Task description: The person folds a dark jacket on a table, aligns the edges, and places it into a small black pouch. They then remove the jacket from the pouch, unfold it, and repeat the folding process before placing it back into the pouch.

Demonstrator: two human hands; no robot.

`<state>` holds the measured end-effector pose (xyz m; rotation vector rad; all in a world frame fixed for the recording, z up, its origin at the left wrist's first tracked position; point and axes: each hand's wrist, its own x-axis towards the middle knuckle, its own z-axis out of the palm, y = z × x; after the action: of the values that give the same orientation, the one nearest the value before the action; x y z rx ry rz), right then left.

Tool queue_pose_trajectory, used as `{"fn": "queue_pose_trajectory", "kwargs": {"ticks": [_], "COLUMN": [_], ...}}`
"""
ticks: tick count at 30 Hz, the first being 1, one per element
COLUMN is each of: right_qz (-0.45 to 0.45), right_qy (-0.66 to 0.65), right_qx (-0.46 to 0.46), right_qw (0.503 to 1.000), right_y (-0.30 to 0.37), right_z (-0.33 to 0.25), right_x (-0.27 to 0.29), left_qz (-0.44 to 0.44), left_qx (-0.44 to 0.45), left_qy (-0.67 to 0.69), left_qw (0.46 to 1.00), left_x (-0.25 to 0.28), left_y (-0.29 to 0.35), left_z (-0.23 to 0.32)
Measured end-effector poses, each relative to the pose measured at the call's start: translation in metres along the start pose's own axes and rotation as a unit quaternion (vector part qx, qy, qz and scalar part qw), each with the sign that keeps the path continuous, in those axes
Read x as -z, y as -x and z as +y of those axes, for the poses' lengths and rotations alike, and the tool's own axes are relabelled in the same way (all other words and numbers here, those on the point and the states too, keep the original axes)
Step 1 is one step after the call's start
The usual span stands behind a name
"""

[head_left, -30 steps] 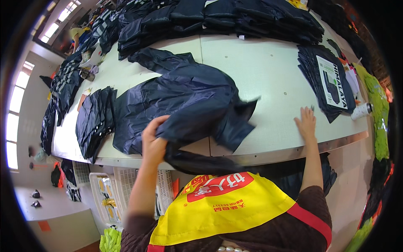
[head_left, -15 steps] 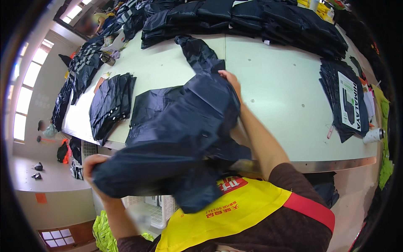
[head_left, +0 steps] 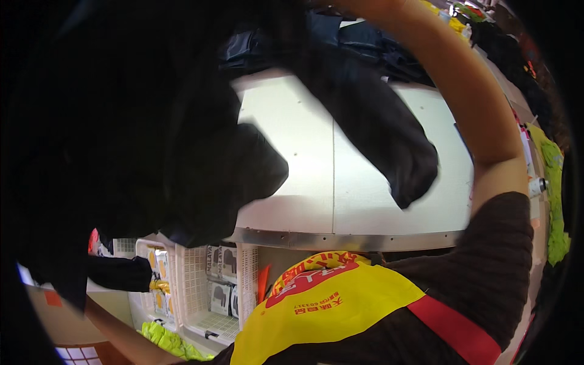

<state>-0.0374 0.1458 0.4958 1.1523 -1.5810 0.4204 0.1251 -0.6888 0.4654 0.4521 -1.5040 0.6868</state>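
A dark long-sleeved jacket, raised high and blurred by motion, fills much of the left and middle of the head view. One of its sleeves dangles over the worktable. At the top edge shows a bit of my right hand, against the jacket's upper part, which hangs from it; the fingertips are cut off or covered. My left forearm rises from the lower left and passes behind the cloth, so the left hand is hidden and its fingers cannot be seen.
Folded dark garments lie along the table's far side. Below its metal front edge stand white plastic baskets holding flat packages. Yellow-green cloth is heaped beside them. A white bottle stands at the far right.
The jacket has come up off the table and spread toward the upper left, covering the left side of the view. My right arm has swung upward; my left hand has gone behind the cloth.
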Motion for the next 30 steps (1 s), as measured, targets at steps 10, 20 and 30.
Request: {"fn": "queue_pose_trajectory", "kwargs": {"ticks": [10,20,30], "right_qz": [-0.349,0.049,-0.384], "right_qy": [-0.464,-0.289,0.269], "right_qx": [-0.470,-0.848,-0.744], "right_qw": [0.665,0.442,0.476], "right_y": [0.090,0.328,0.420], "right_z": [-0.124,-0.261,-0.255], "right_x": [0.074,0.103,0.125], "left_qz": [-0.204,-0.256,-0.528], "left_qx": [-0.064,-0.254,-0.414], "left_qy": [0.221,0.455,0.584], "left_qw": [0.952,0.814,0.458], "left_x": [0.016,0.242,0.282], "left_y": [-0.100,-0.141,0.262], "left_z": [0.260,0.756,0.644]}}
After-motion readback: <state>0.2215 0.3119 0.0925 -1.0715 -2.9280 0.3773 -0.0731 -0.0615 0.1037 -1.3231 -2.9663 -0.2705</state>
